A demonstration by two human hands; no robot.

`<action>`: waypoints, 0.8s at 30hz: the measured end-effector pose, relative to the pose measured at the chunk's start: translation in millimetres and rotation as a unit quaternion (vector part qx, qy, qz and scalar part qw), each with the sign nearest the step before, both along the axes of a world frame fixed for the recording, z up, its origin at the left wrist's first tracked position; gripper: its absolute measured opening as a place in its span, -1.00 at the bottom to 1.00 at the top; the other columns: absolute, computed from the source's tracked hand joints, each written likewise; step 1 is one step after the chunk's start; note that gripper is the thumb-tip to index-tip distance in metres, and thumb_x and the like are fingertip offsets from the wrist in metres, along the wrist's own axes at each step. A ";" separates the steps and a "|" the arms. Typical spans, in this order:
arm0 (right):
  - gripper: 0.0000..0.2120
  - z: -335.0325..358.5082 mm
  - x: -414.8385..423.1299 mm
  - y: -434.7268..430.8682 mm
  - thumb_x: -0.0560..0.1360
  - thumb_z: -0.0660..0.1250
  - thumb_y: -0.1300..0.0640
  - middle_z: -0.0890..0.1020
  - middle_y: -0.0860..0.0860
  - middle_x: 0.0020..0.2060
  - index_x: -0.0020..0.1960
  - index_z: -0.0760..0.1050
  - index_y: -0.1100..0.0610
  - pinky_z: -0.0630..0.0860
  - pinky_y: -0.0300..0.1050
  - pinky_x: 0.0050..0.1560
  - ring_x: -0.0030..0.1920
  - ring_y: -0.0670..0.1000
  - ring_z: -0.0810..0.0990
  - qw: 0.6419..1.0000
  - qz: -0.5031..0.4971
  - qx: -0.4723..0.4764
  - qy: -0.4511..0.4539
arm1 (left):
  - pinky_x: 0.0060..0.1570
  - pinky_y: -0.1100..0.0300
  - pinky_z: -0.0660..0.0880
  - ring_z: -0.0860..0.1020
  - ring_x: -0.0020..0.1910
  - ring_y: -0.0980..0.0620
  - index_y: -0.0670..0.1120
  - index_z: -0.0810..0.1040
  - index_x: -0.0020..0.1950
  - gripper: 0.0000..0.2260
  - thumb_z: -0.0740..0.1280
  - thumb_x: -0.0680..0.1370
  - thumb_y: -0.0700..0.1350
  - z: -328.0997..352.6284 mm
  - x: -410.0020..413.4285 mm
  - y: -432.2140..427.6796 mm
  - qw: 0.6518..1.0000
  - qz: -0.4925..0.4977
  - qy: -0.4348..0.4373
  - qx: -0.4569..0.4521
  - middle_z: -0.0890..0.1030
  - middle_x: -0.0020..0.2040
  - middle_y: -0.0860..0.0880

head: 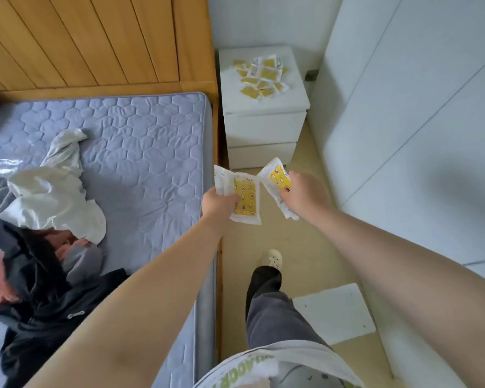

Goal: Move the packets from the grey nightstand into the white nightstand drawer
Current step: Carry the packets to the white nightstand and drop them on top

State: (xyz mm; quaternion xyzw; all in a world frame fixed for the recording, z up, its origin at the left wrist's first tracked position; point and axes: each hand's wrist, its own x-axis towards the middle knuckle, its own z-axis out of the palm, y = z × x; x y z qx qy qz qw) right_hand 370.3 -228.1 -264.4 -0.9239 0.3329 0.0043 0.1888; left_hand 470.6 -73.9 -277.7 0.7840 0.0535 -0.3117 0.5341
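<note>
Packets (244, 200) of white plastic with yellow printed panels are clutched in both fists, left hand (219, 204) and right hand (305, 191). White two-drawer nightstand (263, 127) at twelve o'clock stands closed: best shift all into one hand first.

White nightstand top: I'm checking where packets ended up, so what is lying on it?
A loose heap of yellow-and-white packets lies on the white nightstand, toward its back. They overlap, so any underneath are hidden. Both drawers are shut, hiding their contents.
</note>
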 end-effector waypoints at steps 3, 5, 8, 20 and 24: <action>-0.83 -8.0 63.0 -71.8 0.44 0.23 0.16 0.39 -0.01 -0.42 -0.27 0.25 0.11 0.21 -0.13 -0.42 -0.33 0.14 0.44 1.000 -0.007 0.011 -0.005 | -0.24 0.22 0.51 0.57 -0.12 0.01 -0.07 0.49 0.06 -0.78 0.43 0.47 -0.22 -3.3 63.0 -73.4 1.000 0.000 -0.001 0.008 0.58 -0.07 -0.01; -0.88 -7.7 103.1 -117.4 0.43 0.23 0.16 0.41 -0.01 -0.40 -0.22 0.29 0.13 0.24 -0.14 -0.41 -0.31 0.14 0.46 1.000 -0.015 0.017 -0.005 | -0.21 0.20 0.51 0.56 -0.15 0.02 -0.05 0.49 0.02 -0.80 0.43 0.46 -0.22 -3.8 102.3 -121.9 1.000 -0.002 0.001 0.013 0.58 -0.09 0.00; -0.88 -4.7 152.5 -176.0 0.46 0.23 0.13 0.44 0.01 -0.37 -0.18 0.31 0.14 0.24 -0.14 -0.41 -0.30 0.14 0.45 1.000 -0.019 0.020 -0.008 | -0.28 0.27 0.45 0.54 -0.18 0.06 -0.07 0.53 0.04 -0.80 0.44 0.46 -0.22 -6.5 153.5 -185.5 1.000 -0.008 0.008 0.017 0.59 -0.10 0.00; -0.76 -39.1 351.2 -354.6 0.52 0.20 0.06 0.36 -0.01 -0.43 -0.25 0.24 0.14 0.22 -0.11 -0.38 -0.33 0.12 0.39 0.998 -0.043 0.028 0.023 | -0.27 0.20 0.46 0.48 -0.27 0.05 -0.09 0.45 -0.01 -0.84 0.39 0.48 -0.20 -56.3 361.6 -361.0 0.996 -0.029 0.063 0.050 0.51 -0.21 -0.01; -0.88 -73.2 441.6 -413.0 0.48 0.20 0.18 0.40 -0.01 -0.42 -0.19 0.28 0.13 0.18 -0.14 -0.44 -0.32 0.14 0.44 0.998 -0.041 0.033 0.040 | -0.38 0.27 0.40 0.43 -0.35 0.09 -0.09 0.46 0.00 -0.85 0.38 0.49 -0.22 -78.8 446.7 -418.8 0.995 -0.029 0.074 0.063 0.48 -0.28 0.00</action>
